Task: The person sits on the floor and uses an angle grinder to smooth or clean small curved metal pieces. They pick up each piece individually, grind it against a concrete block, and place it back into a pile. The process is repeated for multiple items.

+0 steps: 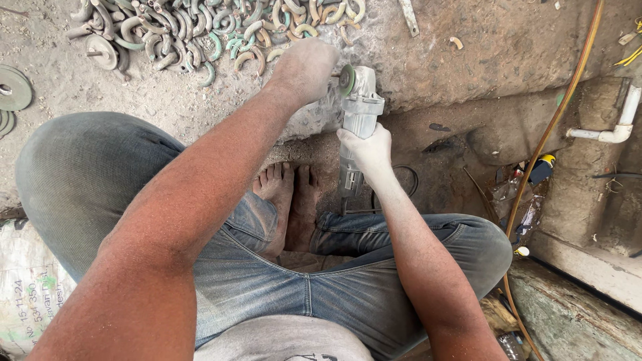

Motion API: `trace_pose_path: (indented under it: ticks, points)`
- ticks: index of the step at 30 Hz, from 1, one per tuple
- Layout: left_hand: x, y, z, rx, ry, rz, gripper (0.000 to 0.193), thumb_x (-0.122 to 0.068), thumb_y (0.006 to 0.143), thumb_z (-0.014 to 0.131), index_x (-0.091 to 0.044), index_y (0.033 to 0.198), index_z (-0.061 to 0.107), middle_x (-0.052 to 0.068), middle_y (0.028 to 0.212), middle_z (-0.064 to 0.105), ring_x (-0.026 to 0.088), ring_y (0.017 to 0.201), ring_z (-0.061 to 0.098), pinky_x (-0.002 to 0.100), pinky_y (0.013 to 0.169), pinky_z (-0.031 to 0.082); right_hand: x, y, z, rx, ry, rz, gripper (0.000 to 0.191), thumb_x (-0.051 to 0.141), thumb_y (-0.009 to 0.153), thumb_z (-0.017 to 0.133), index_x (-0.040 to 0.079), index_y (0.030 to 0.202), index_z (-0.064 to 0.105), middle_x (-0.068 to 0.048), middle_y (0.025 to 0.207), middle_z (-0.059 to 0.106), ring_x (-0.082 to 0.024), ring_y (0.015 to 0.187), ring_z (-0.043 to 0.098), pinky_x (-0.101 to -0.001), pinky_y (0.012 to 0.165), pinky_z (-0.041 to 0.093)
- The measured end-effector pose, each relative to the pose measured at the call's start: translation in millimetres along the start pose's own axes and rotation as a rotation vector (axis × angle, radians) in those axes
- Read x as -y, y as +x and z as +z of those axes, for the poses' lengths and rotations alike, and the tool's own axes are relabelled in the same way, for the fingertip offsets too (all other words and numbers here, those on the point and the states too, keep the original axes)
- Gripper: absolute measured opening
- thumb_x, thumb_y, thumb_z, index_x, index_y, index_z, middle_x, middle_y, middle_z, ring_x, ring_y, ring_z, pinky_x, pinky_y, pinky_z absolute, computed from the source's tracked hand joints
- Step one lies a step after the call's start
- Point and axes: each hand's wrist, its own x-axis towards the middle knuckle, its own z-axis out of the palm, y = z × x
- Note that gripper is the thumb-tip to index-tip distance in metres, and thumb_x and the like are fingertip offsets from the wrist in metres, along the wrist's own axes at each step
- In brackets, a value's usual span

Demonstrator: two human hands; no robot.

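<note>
Dusty grey concrete floor of a workshop, seen from above, person seated low with bare feet together and blue denim jeans on the knees. At far left edge of the floor, flat round green-grey discs stacked. Top left, a heap of curved C-shaped metal pieces, greenish and brass-coloured, spread along the top edge, one disc on a spindle among them. Bottom left corner, a white woven sack.

Left hand, dust-coated, is clenched into a fist right at the near edge of the heap; it seems to pinch a small piece against the wheel, but the piece is hidden, cannot tell what it holds. Just right of it and touching or nearly so, the small green grinding wheel of a grey-white electric angle grinder. Grinder's long axis runs vertical in view, wheel end away from the body, tail end toward the feet. Right hand is wrapped tight around the grinder body, mid-length, below the head. Left hand is the nearer one to the heap; wheel lies directly right of the fist.

Right side: orange-yellow hose running top to bottom, white plastic pipe elbow at the wall, litter in the gutter.
</note>
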Motion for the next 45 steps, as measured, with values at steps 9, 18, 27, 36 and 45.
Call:
trace_pose_path:
  ticks: [9,18,27,36,45]
  points:
    - [-10,1,-7,0.196,-0.012,-0.094,0.013,0.001,0.095,0.064,-0.004,0.103,0.072,0.018,0.091,0.073,0.022,0.084,0.076,0.038,0.071,0.067,7,0,-2,0.034,0.036,0.063,0.036,0.019,0.083,0.081,0.002,0.112,0.069,-0.007,0.102,0.075,-0.014,0.089,0.074,-0.0313,0.081,0.061]
    - [-15,-6,-9,0.054,0.008,-0.027,0.010,-0.004,0.090,0.069,-0.002,0.099,0.074,0.019,0.093,0.072,0.029,0.092,0.073,0.045,0.082,0.062,0,-1,-1,0.047,0.134,0.030,0.035,0.017,0.083,0.082,0.000,0.111,0.070,-0.007,0.100,0.075,-0.013,0.085,0.072,-0.0309,0.077,0.059]
    - [-15,-2,-12,0.106,-0.008,-0.070,0.010,-0.002,0.091,0.068,-0.001,0.099,0.074,0.020,0.091,0.071,0.027,0.087,0.074,0.044,0.078,0.064,-2,-1,-1,0.039,0.107,0.025,0.034,0.017,0.083,0.082,0.000,0.110,0.069,-0.006,0.098,0.075,-0.013,0.084,0.071,-0.0303,0.075,0.059]
    - [-13,8,-21,0.194,-0.141,-0.213,0.020,0.007,0.092,0.055,-0.002,0.102,0.070,0.016,0.091,0.070,0.020,0.078,0.072,0.034,0.069,0.063,1,-2,-4,0.068,0.049,0.057,0.038,0.018,0.083,0.078,0.003,0.116,0.068,-0.007,0.106,0.075,-0.015,0.089,0.075,-0.0327,0.082,0.063]
    - [16,13,-18,0.188,-0.026,-0.244,0.028,0.010,0.089,0.057,-0.006,0.107,0.070,0.013,0.096,0.072,0.020,0.088,0.072,0.036,0.080,0.064,10,-1,-13,0.011,0.301,0.127,0.032,0.016,0.084,0.078,0.002,0.111,0.068,-0.007,0.099,0.073,-0.017,0.080,0.073,-0.0344,0.070,0.065]
